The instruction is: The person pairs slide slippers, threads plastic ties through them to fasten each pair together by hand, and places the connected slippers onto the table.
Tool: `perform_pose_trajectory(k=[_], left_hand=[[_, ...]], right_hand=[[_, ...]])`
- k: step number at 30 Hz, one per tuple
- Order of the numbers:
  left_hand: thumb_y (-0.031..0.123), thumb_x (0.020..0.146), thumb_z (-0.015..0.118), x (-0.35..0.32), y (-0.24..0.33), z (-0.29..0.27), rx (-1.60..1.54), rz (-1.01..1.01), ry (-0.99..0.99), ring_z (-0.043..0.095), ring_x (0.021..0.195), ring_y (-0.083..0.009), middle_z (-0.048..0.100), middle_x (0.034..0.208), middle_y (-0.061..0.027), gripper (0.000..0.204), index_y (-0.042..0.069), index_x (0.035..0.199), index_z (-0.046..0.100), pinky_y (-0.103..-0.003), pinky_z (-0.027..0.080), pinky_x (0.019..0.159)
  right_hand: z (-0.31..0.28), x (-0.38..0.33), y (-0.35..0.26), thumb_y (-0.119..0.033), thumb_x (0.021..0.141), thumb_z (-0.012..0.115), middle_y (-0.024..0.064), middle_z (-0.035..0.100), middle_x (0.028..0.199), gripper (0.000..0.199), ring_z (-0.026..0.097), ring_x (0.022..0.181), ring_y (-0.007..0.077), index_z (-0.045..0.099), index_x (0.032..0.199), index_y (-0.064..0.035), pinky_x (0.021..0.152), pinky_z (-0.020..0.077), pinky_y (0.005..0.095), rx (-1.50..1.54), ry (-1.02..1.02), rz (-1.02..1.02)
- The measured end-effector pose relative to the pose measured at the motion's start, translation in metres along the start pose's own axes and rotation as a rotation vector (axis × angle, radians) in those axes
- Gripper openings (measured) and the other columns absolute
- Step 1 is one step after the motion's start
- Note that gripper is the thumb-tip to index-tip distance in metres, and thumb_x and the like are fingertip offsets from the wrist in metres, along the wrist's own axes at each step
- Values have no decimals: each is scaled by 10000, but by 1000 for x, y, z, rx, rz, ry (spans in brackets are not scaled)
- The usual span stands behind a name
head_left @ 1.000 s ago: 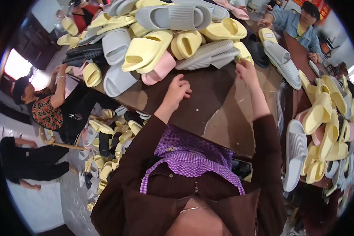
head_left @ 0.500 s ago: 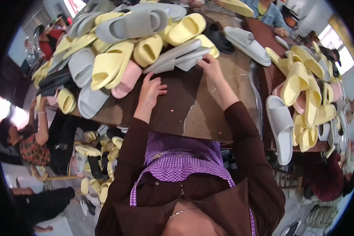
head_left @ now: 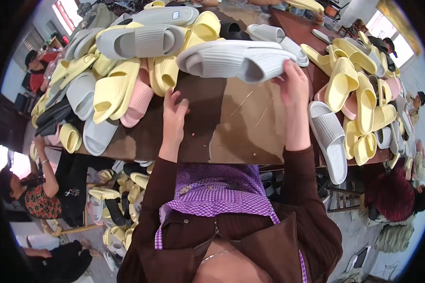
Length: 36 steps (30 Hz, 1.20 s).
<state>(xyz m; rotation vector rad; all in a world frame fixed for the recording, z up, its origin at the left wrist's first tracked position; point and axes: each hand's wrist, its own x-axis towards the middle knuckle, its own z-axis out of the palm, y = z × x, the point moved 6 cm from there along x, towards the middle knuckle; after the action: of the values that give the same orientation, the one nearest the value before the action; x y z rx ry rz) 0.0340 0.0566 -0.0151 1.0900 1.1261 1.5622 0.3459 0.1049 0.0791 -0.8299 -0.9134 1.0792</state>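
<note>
A pair of grey slide slippers (head_left: pixel 219 62) is raised above the table (head_left: pixel 241 132), one lying against the other. My right hand (head_left: pixel 295 89) grips the pair at its right end, with the thumb and fingers closed on the soles. My left hand (head_left: pixel 174 118) is apart from the pair, its fingers spread and holding nothing. It hovers over the table's near part, beside a yellow slipper (head_left: pixel 164 74) and a pink slipper (head_left: pixel 138 101) at the edge of the left heap.
A heap of yellow, grey, pink and black slippers (head_left: pixel 111 94) covers the table's left side. At the right lies another pile (head_left: pixel 363 99), with a grey slipper (head_left: pixel 328 144) on its near side. A co-worker (head_left: pixel 38 188) sits at left; others work around.
My right hand has lifted the grey pair off the table and moved right with it. My left hand has come away from the slippers, its fingers spread. The view has shifted a little.
</note>
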Motion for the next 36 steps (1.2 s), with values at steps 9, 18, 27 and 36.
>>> perform_pose_trajectory(k=[9,18,27,36], left_hand=[[195,959,465,-15,22,-16,-99,31,-14,563,695,-98,593,882,-58,276,-7,1144,501,-237,485,635],[175,939,480,-54,62,-68,420,231,378,481,543,-56,545,727,-2,197,0,910,567,-209,371,438],[200,913,507,-29,96,-168,377,181,488,570,909,-170,593,1044,-126,321,-45,1114,562,-277,459,779],[210,892,508,52,60,-42,645,178,-129,608,935,-257,655,990,-158,331,-59,1059,602,-293,434,850]], right_hand=[[-2,-48,54,-219,916,553,20,613,812,246,548,631,88,574,1056,-18,502,409,220,7,-181,368],[25,-89,68,-162,894,565,0,614,821,267,547,644,60,562,1090,19,535,430,202,-146,-270,437],[-2,-41,-27,-186,886,574,33,633,885,289,574,795,93,604,1080,26,704,452,237,-588,-456,107],[114,-17,45,-211,833,577,141,643,869,263,591,750,203,628,1003,-17,703,472,320,-1143,-1183,-151]])
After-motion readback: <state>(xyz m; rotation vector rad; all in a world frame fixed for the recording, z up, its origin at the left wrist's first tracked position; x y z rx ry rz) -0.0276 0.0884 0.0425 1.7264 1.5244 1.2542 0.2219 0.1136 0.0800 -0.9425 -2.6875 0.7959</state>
